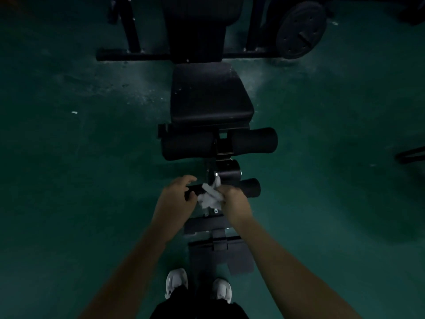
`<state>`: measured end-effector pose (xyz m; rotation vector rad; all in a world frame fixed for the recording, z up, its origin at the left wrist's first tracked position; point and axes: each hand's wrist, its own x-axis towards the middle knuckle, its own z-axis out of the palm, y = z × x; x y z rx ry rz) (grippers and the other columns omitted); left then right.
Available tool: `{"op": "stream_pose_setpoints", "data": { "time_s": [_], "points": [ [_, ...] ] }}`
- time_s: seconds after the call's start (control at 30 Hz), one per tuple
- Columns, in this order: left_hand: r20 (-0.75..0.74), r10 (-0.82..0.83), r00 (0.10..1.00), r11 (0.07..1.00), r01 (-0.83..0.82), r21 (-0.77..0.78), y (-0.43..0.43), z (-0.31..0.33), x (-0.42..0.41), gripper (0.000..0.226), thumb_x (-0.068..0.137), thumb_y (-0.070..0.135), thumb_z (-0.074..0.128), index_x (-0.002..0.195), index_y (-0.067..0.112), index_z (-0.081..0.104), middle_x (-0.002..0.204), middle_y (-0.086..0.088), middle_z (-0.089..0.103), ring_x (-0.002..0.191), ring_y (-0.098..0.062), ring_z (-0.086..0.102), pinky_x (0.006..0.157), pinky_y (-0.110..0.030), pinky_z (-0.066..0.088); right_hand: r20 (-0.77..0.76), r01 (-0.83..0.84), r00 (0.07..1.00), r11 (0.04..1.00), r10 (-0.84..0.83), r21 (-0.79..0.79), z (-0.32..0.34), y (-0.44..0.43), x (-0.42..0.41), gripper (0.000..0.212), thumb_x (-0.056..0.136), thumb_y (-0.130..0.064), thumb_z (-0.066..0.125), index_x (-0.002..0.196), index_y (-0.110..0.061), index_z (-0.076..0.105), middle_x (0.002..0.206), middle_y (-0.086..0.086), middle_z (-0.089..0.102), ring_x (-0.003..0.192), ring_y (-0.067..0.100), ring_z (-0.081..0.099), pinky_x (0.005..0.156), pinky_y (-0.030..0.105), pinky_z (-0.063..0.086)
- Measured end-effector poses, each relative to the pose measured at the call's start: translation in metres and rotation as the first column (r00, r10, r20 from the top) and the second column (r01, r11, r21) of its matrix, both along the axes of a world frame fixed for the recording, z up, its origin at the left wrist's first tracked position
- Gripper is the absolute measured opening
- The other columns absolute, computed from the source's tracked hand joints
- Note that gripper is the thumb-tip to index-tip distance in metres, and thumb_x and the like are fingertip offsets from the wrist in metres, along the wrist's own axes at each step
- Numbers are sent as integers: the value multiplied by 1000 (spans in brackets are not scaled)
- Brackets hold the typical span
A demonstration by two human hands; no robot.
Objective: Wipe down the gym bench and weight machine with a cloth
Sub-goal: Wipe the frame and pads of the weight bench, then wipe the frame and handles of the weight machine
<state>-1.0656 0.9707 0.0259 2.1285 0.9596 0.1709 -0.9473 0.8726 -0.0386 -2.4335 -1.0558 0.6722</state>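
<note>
1. Presently, the right hand [232, 196] is closed around a crumpled white cloth [211, 195], pressed against the lower foam roller [249, 187].
2. At nine o'clock of the cloth, the left hand [178, 196] curls its fingers around the roller's left end.
3. At twelve o'clock lies the bench seat [210, 93]; a weight plate [301, 29] stands at one o'clock.

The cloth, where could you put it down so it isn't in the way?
The bench seat is bare, past the big foam rollers. Green floor lies open on both sides. It's crowded where the left hand, right hand and cloth meet.
</note>
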Motion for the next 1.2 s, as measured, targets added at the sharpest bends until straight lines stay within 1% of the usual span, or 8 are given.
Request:
{"op": "stream_pose_setpoints", "data": {
  "time_s": [0.27, 0.5, 0.7, 0.87, 0.97, 1.03, 1.1, 1.2],
  "points": [
    [-2, 80, 997, 997, -81, -10, -2, 84, -33, 30, 88, 11, 53, 117, 11, 58, 110, -7, 62, 96, -17, 59, 73, -22, 39, -359, 152, 933, 946, -42, 286, 114, 9, -28, 16, 92, -8, 48, 105, -2, 54, 89, 7, 57, 78, 17, 52, 54, 11, 36],
    [83, 252, 964, 923, -214, -321, 12, 147, -69, 23, 88, 30, 59, 105, 15, 60, 97, 1, 66, 87, -13, 63, 71, -17, 47, -602, 235, 795, 882, 68, 409, 206, 46, -68, 15, 92, -16, 54, 106, -22, 52, 92, -9, 60, 89, 12, 59, 81, 28, 50],
    [312, 371, 875, 862, -199, -466, 67, 188, -103, 13, 84, 13, 64, 87, 26, 64, 87, 9, 69, 76, 0, 67, 66, -13, 52, -526, 123, 838, 889, 145, 441, 243, 92, -94, 36, 86, -19, 64, 117, -17, 47, 101, -7, 61, 95, 10, 60, 84, 25, 52],
    [263, 385, 885, 854, -233, -466, 148, 208, -143, 8, 87, 22, 62, 95, 20, 61, 94, -3, 69, 87, -17, 66, 80, -33, 55, -503, 309, 862, 854, -66, 419, 258, 147, -119, 65, 80, -14, 71, 131, -19, 32, 88, -5, 46, 70, 5, 50, 58, 10, 46],
    [247, 402, 882, 832, -239, -500, 201, 218, -164, 20, 87, 22, 62, 103, 13, 56, 100, -8, 67, 90, -20, 65, 78, -34, 53, -411, 103, 906, 887, 103, 449, 267, 190, -148, 76, 71, -26, 78, 131, -35, 33, 124, -2, 31, 105, 14, 47, 89, 22, 47],
    [268, 416, 869, 776, -185, -603, 229, 228, -175, 24, 87, 15, 61, 109, 10, 51, 101, -9, 64, 88, -18, 64, 69, -28, 52, -165, -173, 957, 926, 238, 336, 264, 220, -168, 70, 60, -42, 82, 121, -40, 48, 140, -6, 22, 126, 18, 30, 105, 35, 29],
    [266, 401, 877, 740, -139, -658, 254, 237, -185, 29, 87, 12, 60, 113, 10, 48, 103, -12, 63, 88, -19, 63, 68, -28, 52, 109, -221, 974, 944, 199, 245, 264, 248, -184, 46, 65, -43, 78, 106, -28, 65, 141, -10, 34, 127, 19, 25, 91, 26, 14],
    [278, 368, 887, 807, -157, -569, 287, 248, -193, 38, 85, 14, 64, 118, 16, 45, 98, -8, 65, 87, -18, 62, 72, -29, 49, 102, -148, 988, 917, 118, 371, 275, 278, -191, 12, 71, -28, 75, 73, -22, 64, 98, -15, 57, 98, 9, 43, 79, 25, 17]
  ]
}}
